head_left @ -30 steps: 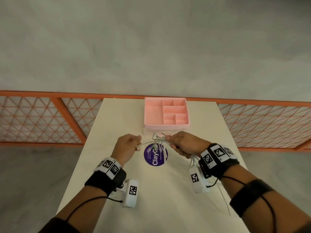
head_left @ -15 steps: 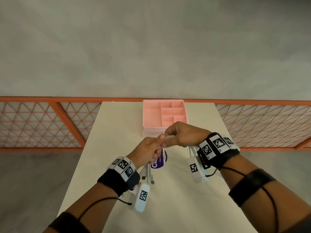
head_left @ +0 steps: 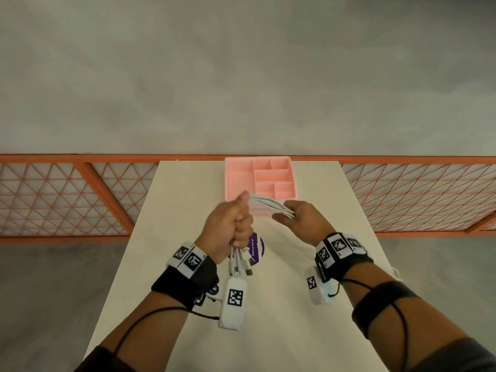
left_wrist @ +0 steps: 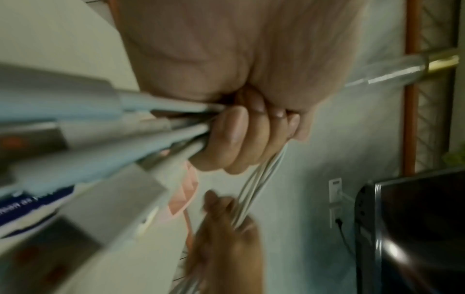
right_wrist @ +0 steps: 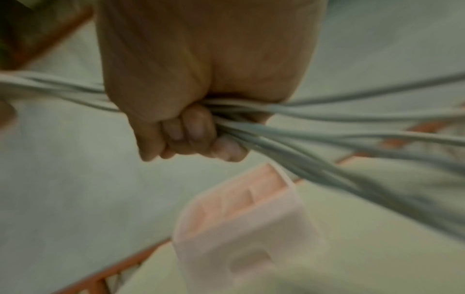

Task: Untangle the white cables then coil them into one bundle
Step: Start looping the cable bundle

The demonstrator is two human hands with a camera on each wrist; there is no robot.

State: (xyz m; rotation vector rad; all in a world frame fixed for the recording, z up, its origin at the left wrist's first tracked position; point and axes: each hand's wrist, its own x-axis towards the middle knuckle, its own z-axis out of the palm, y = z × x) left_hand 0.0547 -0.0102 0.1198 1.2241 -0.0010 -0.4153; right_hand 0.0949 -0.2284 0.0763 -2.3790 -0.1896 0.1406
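Note:
Several white cables [head_left: 269, 205] run as one gathered band between my two hands, held in the air above the table. My left hand [head_left: 233, 224] grips them in a fist; their plug ends [head_left: 239, 265] hang down below it. The left wrist view shows the fingers [left_wrist: 235, 135] curled round the cables [left_wrist: 261, 179]. My right hand [head_left: 300, 220] grips the same band a little to the right. Its fingers [right_wrist: 193, 129] are curled round the cables [right_wrist: 314, 127] in the right wrist view, and the loose lengths trail off to the right.
A pink divided tray [head_left: 239, 178] stands at the far middle of the cream table [head_left: 308, 331], just beyond the hands. A round purple sticker [head_left: 255, 248] lies on the table under my left hand. An orange mesh railing [head_left: 80, 194] runs behind the table.
My hands met in the middle, then drew apart, stretching the band of cables between them. The left hand now grips them in a full fist with the plugs hanging below.

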